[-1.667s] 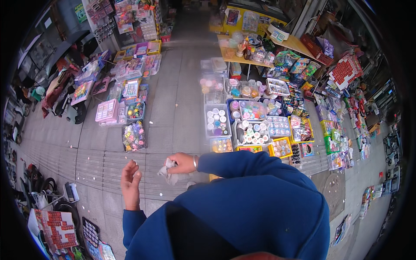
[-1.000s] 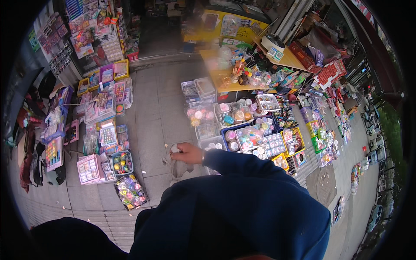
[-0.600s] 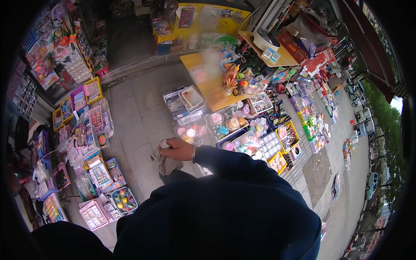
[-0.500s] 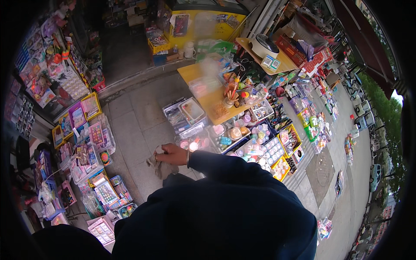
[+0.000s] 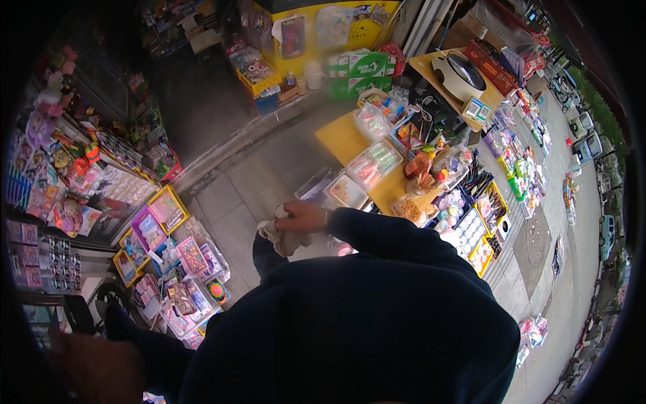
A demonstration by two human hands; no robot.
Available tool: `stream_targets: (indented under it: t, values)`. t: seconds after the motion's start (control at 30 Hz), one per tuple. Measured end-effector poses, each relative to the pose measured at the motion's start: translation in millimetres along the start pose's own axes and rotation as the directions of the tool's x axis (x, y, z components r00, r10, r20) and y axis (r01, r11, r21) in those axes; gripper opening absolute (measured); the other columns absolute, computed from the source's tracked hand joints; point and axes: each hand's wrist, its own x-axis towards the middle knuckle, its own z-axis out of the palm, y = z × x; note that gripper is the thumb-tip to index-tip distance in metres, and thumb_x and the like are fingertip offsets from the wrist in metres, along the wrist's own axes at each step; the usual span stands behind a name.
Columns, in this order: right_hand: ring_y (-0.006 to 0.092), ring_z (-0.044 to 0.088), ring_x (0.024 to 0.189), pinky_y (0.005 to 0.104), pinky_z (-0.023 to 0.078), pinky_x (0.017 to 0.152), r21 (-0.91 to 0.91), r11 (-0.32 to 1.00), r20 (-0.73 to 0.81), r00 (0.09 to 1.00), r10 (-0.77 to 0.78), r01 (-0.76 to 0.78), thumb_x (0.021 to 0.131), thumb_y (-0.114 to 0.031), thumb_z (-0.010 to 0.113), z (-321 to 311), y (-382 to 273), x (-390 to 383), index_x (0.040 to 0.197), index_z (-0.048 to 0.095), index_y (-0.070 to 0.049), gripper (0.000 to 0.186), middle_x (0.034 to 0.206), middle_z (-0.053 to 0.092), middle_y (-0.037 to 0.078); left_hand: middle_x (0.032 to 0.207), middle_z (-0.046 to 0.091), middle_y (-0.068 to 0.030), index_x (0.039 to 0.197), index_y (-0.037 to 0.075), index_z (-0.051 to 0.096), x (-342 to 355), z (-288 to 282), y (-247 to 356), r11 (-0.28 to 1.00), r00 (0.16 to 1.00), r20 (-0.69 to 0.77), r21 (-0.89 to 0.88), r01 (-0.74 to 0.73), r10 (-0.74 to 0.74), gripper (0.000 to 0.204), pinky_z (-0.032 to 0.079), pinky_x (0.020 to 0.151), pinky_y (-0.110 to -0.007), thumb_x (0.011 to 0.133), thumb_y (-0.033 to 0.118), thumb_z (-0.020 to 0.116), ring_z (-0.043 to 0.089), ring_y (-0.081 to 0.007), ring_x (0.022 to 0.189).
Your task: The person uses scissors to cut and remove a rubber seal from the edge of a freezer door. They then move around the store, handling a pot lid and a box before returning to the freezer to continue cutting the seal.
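Left: toy boxes (image 5: 171, 262) on my ground.
Right: table (image 5: 350, 145) bearing tubs (image 5: 373, 165).
Between: my right hand (image 5: 303, 217).

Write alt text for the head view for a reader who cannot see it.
Seen from above, a person in a dark blue top holds a crumpled pale cloth in the right hand, standing on grey pavement among street stalls. A yellow table of clear boxes lies ahead, trays of small toys to the left; the left hand is low and blurred.
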Motion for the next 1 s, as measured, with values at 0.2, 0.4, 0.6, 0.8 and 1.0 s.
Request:
stream_targets:
  t: [0.2, 0.4, 0.6, 0.8, 1.0]
  values:
    - [0.0215, 0.059, 0.074, 0.0343, 0.046, 0.066, 0.099, 0.994, -0.186, 0.982, -0.033, 0.053, 0.08, -0.037, 0.064, -79.1, 0.7, 138.2, 0.088, 0.061, 0.001, 0.039, 0.079, 0.062, 0.015, 0.111, 0.057, -0.0093, 0.116, 0.002, 0.056, -107.8, 65.6, -254.7, 0.643, 0.507, 0.429, 0.276, 0.715, -0.748, 0.028, 0.043, 0.083, -0.029, 0.095, 0.018, 0.046, 0.054, -0.0163, 0.1]
    - [0.0181, 0.06, 0.086, 0.032, 0.048, 0.077, 0.277, 0.958, -0.307, 0.938, 0.159, -0.072, 0.082, -0.032, 0.063, -144.4, 4.4, 220.3, 0.102, 0.061, -0.002, 0.036, 0.091, 0.064, 0.01, 0.104, 0.059, -0.0051, 0.116, 0.003, 0.055, -196.2, 165.4, -379.8, 0.245, -0.107, 0.697, 0.385, 0.89, -0.709, 0.028, 0.044, 0.082, -0.025, 0.089, 0.011, 0.058, 0.055, -0.013, 0.096]
    - [0.018, 0.062, 0.09, 0.0303, 0.05, 0.081, 0.55, 0.813, -0.31, 0.857, 0.411, -0.191, 0.089, -0.024, 0.058, -216.9, 44.4, 260.4, 0.113, 0.059, -0.003, 0.032, 0.101, 0.064, 0.009, 0.103, 0.059, -0.0036, 0.118, 0.003, 0.054, -268.6, 243.6, -446.8, 0.079, -0.377, 0.769, 0.481, 0.873, -0.515, 0.032, 0.044, 0.078, -0.024, 0.087, 0.008, 0.06, 0.054, -0.011, 0.088]
    - [0.0195, 0.06, 0.089, 0.0315, 0.048, 0.08, 0.594, 0.79, -0.378, 0.813, 0.443, -0.154, 0.087, -0.028, 0.053, -307.9, 108.9, 335.3, 0.109, 0.061, -0.002, 0.036, 0.098, 0.063, 0.007, 0.109, 0.059, -0.0048, 0.118, 0.001, 0.054, -316.2, 334.0, -535.8, 0.126, -0.422, 0.753, 0.548, 0.827, -0.504, 0.032, 0.046, 0.075, -0.025, 0.087, 0.009, 0.059, 0.057, -0.0121, 0.09]
    - [0.0141, 0.057, 0.083, 0.0286, 0.046, 0.071, 0.588, 0.8, -0.367, 0.843, 0.393, -0.117, 0.09, -0.042, 0.051, -422.7, 150.5, 404.5, 0.107, 0.062, -0.004, 0.044, 0.096, 0.062, 0.004, 0.106, 0.059, -0.0044, 0.117, 0.001, 0.054, -345.9, 457.9, -612.7, 0.167, -0.479, 0.696, 0.643, 0.748, -0.535, 0.03, 0.046, 0.074, -0.024, 0.088, 0.009, 0.057, 0.058, -0.012, 0.09]
